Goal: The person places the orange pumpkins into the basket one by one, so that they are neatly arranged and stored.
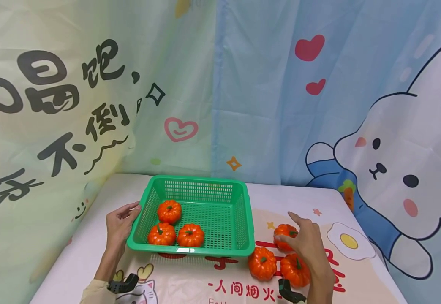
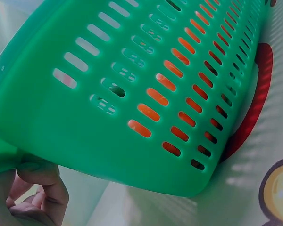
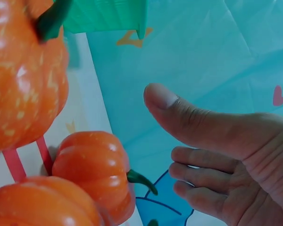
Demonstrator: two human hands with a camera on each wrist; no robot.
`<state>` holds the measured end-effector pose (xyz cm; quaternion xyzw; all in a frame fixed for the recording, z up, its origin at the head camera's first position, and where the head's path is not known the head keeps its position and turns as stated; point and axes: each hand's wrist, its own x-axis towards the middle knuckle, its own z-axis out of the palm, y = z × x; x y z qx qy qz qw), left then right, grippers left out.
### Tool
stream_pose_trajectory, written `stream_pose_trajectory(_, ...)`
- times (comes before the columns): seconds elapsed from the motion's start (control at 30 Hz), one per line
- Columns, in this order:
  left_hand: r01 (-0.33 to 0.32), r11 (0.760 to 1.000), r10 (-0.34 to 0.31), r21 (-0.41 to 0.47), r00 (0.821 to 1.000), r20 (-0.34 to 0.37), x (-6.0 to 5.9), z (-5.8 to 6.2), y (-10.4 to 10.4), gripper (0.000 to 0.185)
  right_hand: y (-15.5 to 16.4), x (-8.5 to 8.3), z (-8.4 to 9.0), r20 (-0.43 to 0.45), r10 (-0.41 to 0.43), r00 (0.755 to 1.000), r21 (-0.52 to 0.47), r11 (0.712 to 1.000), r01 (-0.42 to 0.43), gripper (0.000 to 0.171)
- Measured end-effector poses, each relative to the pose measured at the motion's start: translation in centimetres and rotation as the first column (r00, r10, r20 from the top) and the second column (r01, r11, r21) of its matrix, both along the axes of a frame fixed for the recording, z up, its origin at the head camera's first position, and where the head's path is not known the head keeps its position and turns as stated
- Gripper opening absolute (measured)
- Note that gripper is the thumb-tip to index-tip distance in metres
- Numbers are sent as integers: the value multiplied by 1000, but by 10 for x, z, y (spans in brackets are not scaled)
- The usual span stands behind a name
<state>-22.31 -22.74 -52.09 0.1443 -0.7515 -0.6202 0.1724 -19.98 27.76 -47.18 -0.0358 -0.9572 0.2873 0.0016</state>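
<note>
Reaching w/ loose, spread fingers, right hand (image 1: 308, 245) nears pumpkin (image 1: 286, 232) at 3 o'clock of basket (image 1: 245, 211); prob. light, stiff, slick—cup its ribs. Left hand (image 1: 119, 223) grips rim.

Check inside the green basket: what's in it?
Three orange pumpkins sit in the left half of the green basket. The right half shows bare mesh. Nothing appears hidden.

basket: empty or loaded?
Partly loaded. The green basket holds three pumpkins at its left side; three more pumpkins lie outside on the table.
</note>
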Motion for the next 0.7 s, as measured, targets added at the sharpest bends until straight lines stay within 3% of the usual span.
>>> stream_pose_trajectory(0.7, 1, 1000, -1, 5, 1000, 0, 0, 1, 0, 35, 14, -1, -21, 45, -55, 998, -39, 998, 56, 88)
